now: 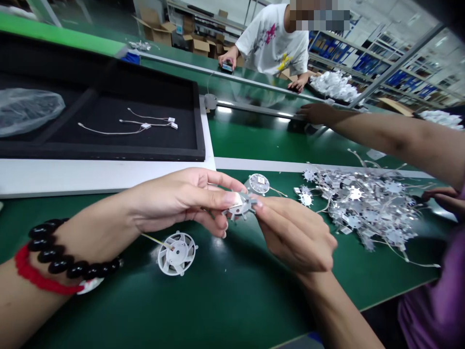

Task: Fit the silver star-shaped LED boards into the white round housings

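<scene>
Above the dark green counter (225,300), my left hand (174,198) and my right hand (294,235) meet on a small silver star-shaped metal board (240,207), held in the air between them. My left grip is pressed together on the star board, thumb on top and fingers beneath; my right grip pinches its opposite edge with thumb and forefinger.

Just below the star board, on the counter, lies a white round plastic fan-shaped housing (178,254) with a thin yellowish wire running from it under my left hand. Just behind the star board sits a second round grey disc with a white label (258,183), a thin lead trailing from it. To the right of the star board spreads a loose heap of more silver star pieces tangled with white wires (363,203).

A black bead bracelet (69,254) and a red cord (39,280) circle my left wrist.

Far left of the star board rests a black shallow tray (109,150) holding three thin white leads with connectors (145,123) and a clear plastic bag (25,110).

Behind the heap, a co-worker's arm (381,131) reaches across the counter. Beyond it, a person in a white printed T-shirt (276,43) leans over the far side, hands on the surface.
</scene>
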Action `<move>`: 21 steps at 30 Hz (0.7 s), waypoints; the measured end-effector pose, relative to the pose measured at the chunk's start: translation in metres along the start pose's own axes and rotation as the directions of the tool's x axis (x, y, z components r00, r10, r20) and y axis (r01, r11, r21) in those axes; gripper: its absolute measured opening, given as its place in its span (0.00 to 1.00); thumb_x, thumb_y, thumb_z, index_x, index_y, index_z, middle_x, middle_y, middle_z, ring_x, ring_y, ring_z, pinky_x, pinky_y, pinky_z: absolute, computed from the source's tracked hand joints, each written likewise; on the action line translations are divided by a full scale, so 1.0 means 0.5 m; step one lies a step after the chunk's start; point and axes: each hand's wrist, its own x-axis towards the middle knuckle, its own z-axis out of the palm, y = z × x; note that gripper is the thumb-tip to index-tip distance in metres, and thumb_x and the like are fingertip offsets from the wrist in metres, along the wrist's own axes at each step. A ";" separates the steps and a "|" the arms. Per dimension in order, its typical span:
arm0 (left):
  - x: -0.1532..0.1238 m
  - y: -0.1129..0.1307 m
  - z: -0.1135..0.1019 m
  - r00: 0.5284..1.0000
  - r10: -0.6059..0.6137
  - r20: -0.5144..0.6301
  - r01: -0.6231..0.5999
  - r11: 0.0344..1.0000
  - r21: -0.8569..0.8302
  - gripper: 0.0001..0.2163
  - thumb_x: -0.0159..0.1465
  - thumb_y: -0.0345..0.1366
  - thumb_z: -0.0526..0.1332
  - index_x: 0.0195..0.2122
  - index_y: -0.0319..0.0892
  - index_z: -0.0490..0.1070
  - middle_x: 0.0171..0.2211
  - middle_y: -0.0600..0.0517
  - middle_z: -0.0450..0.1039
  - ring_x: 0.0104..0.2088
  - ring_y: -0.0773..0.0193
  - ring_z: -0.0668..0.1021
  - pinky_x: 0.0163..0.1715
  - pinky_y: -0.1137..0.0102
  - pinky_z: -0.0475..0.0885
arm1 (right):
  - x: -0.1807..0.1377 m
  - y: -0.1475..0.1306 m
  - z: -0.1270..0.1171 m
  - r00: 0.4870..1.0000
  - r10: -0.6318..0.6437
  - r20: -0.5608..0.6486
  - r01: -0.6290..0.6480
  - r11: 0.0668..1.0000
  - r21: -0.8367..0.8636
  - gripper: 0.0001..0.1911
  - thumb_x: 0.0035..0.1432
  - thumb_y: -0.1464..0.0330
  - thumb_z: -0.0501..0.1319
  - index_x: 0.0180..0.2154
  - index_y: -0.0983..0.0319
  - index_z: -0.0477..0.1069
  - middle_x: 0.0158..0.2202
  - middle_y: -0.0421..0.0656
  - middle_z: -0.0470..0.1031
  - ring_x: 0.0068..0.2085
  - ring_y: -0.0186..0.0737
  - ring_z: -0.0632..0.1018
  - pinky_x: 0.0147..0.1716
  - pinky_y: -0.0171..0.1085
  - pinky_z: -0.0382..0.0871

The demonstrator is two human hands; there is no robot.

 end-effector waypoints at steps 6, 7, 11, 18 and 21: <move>0.002 -0.002 0.004 1.000 0.007 0.014 -0.007 0.999 -0.040 0.05 0.67 0.33 0.70 0.43 0.45 0.81 0.29 0.57 0.78 0.27 0.72 0.79 0.33 0.77 0.82 | 0.006 -0.006 0.001 0.988 0.143 -0.055 -0.131 0.974 0.182 0.30 0.58 0.79 0.69 0.58 0.48 0.76 0.45 0.40 0.85 0.43 0.47 0.86 0.44 0.46 0.83; 0.001 0.000 0.005 1.000 0.022 -0.005 -0.022 1.000 0.009 0.05 0.66 0.33 0.70 0.43 0.46 0.81 0.29 0.58 0.79 0.27 0.72 0.80 0.33 0.77 0.82 | 0.015 -0.008 0.002 0.963 0.271 -0.006 -0.254 0.912 0.323 0.22 0.62 0.77 0.67 0.53 0.50 0.80 0.42 0.40 0.86 0.40 0.45 0.86 0.41 0.44 0.83; -0.006 0.012 0.011 0.996 0.090 0.009 -0.089 0.957 0.277 0.06 0.66 0.32 0.70 0.43 0.50 0.82 0.34 0.58 0.82 0.31 0.72 0.81 0.33 0.81 0.78 | 0.043 -0.009 0.004 0.627 0.513 0.586 -0.745 0.175 0.644 0.18 0.69 0.57 0.62 0.33 0.61 0.81 0.28 0.44 0.84 0.29 0.40 0.84 0.31 0.38 0.80; -0.011 0.022 0.012 0.992 0.111 0.066 -0.129 0.832 0.539 0.07 0.66 0.36 0.69 0.45 0.55 0.83 0.34 0.58 0.81 0.33 0.70 0.79 0.31 0.81 0.72 | 0.039 0.001 0.004 0.365 0.129 0.922 -0.780 -0.499 0.378 0.15 0.61 0.58 0.70 0.31 0.65 0.80 0.25 0.43 0.81 0.24 0.32 0.80 0.26 0.29 0.77; -0.011 0.020 0.008 0.993 0.108 0.048 -0.115 0.801 0.588 0.07 0.66 0.39 0.68 0.45 0.54 0.82 0.35 0.56 0.82 0.34 0.67 0.79 0.30 0.78 0.71 | 0.036 0.003 0.004 0.322 0.047 0.946 -0.769 -0.569 0.290 0.15 0.59 0.59 0.71 0.33 0.66 0.80 0.27 0.44 0.82 0.25 0.34 0.81 0.23 0.29 0.79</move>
